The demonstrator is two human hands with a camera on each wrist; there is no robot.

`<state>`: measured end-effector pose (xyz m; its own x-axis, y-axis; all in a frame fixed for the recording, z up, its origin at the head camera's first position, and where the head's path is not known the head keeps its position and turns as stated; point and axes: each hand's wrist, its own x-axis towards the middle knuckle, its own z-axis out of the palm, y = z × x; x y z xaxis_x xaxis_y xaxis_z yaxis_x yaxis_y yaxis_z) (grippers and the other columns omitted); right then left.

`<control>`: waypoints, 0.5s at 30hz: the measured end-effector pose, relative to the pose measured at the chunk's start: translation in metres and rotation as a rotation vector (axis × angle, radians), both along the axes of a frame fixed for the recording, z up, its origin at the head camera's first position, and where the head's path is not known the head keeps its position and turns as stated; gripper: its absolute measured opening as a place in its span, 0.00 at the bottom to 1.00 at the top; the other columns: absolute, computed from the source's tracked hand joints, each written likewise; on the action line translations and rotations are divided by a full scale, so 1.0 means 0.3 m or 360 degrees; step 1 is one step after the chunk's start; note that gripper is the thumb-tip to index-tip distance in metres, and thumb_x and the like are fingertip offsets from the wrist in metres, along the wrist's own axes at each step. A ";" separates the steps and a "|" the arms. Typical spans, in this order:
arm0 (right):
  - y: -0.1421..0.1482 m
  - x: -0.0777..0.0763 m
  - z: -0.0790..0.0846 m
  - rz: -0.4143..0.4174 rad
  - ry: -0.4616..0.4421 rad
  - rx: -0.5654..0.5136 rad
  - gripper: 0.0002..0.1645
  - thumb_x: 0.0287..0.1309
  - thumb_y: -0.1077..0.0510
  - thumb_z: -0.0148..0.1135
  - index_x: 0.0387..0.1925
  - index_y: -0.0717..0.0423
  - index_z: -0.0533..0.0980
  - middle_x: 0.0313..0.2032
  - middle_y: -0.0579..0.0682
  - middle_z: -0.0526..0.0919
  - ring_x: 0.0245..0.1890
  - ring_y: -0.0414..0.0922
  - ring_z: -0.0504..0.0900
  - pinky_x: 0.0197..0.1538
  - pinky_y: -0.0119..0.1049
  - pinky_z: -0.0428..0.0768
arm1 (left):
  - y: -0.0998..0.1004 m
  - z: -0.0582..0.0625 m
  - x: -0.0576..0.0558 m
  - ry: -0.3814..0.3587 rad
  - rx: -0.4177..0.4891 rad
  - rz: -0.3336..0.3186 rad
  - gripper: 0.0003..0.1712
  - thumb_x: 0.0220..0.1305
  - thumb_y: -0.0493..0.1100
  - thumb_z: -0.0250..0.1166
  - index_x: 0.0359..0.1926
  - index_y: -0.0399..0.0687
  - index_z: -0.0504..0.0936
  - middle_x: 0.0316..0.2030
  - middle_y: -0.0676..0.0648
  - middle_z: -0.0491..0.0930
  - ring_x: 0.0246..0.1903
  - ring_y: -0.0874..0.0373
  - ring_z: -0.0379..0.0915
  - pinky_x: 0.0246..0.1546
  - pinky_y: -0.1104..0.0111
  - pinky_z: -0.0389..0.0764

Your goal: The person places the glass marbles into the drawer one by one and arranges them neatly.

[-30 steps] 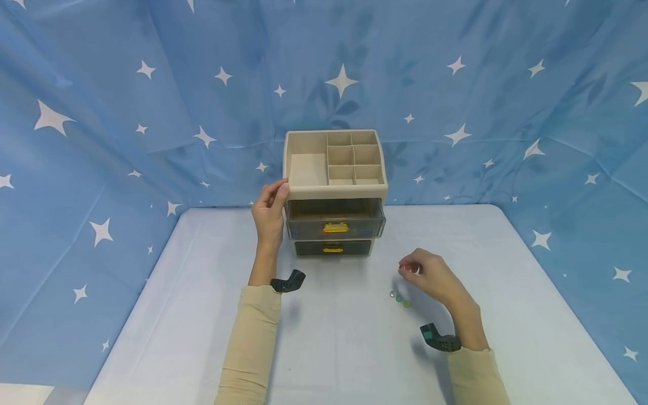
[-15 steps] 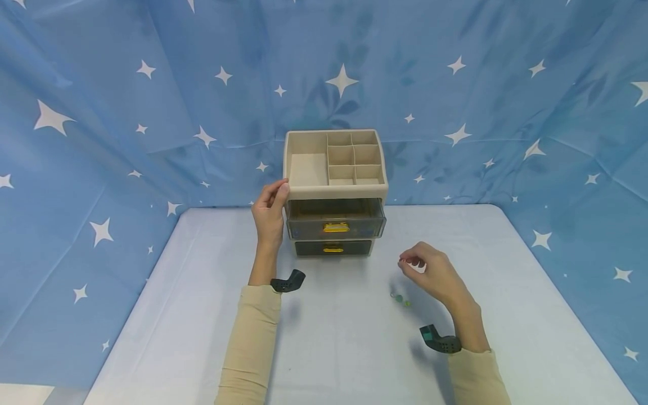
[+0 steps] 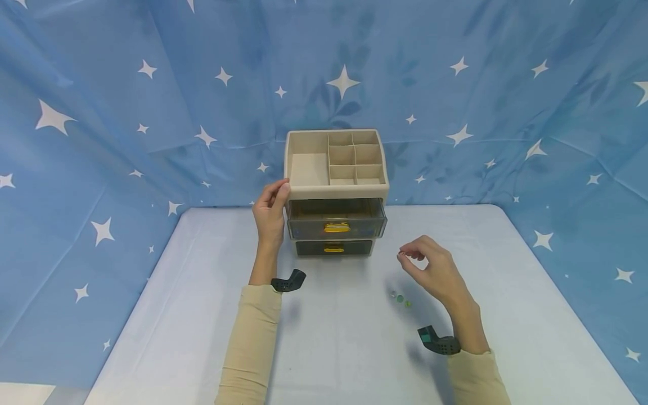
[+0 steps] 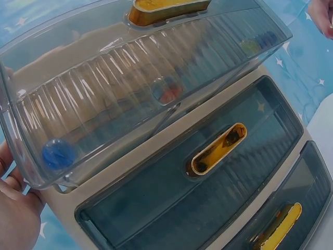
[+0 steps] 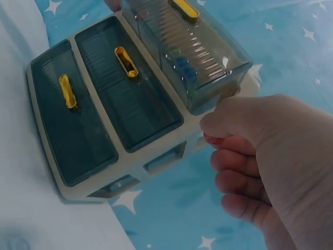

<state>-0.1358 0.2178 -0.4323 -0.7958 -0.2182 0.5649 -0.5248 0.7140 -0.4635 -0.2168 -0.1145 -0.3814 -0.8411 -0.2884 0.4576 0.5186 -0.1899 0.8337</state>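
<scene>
A beige drawer organizer [image 3: 338,193] stands at the back of the table, its clear top drawer [image 3: 336,228] pulled out. Inside that drawer lie several marbles, among them a blue marble [image 4: 58,154] and a red one [image 4: 170,94]. My left hand [image 3: 270,212] holds the organizer's upper left edge with fingers and thumb. To the right of the organizer, my right hand [image 3: 430,269] is raised over the table, pinching a small red marble [image 5: 214,139] between thumb and index finger, mostly hidden by them. Below it on the tabletop lie a clear marble [image 3: 393,293], a green marble [image 3: 400,298] and a yellow-green one [image 3: 408,304].
The organizer's open top tray [image 3: 309,169] has one large compartment and several small ones. Beneath the pulled-out drawer, the middle drawer [image 4: 208,156] and the bottom drawer [image 4: 291,208] are closed. A blue star-patterned curtain [image 3: 223,112] hangs behind the white table [image 3: 334,337].
My right hand has risen from near the loose marbles, moving slightly away from me with the red marble. My left hand stays on the organizer's edge.
</scene>
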 end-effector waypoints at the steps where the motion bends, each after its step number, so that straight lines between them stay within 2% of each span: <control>1: -0.003 -0.001 0.002 0.0008 0.0023 -0.0014 0.09 0.53 0.64 0.73 0.36 0.53 0.83 0.34 0.43 0.83 0.35 0.39 0.78 0.41 0.20 0.73 | 0.000 0.000 -0.001 0.0002 0.0007 -0.0002 0.12 0.68 0.35 0.62 0.42 0.58 0.87 0.34 0.61 0.82 0.31 0.68 0.71 0.35 0.75 0.71; 8: -0.022 -0.017 0.028 0.0135 0.0198 -0.0108 0.12 0.49 0.69 0.73 0.36 0.56 0.83 0.34 0.46 0.84 0.34 0.41 0.79 0.42 0.19 0.72 | -0.002 -0.001 -0.003 -0.0014 0.0002 0.0001 0.13 0.68 0.35 0.63 0.41 0.61 0.87 0.34 0.62 0.81 0.30 0.68 0.69 0.34 0.73 0.70; 15: -0.050 -0.028 0.071 0.0208 0.0287 -0.0202 0.12 0.48 0.71 0.72 0.37 0.59 0.83 0.33 0.50 0.84 0.33 0.43 0.78 0.43 0.20 0.72 | -0.004 0.000 -0.003 -0.0030 -0.0014 0.0009 0.09 0.67 0.39 0.64 0.42 0.59 0.86 0.35 0.61 0.82 0.31 0.67 0.70 0.35 0.68 0.69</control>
<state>-0.1443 0.2028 -0.4110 -0.6494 -0.2309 0.7245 -0.6912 0.5765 -0.4358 -0.2178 -0.1157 -0.3814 -0.8479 -0.2890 0.4444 0.5040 -0.1797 0.8448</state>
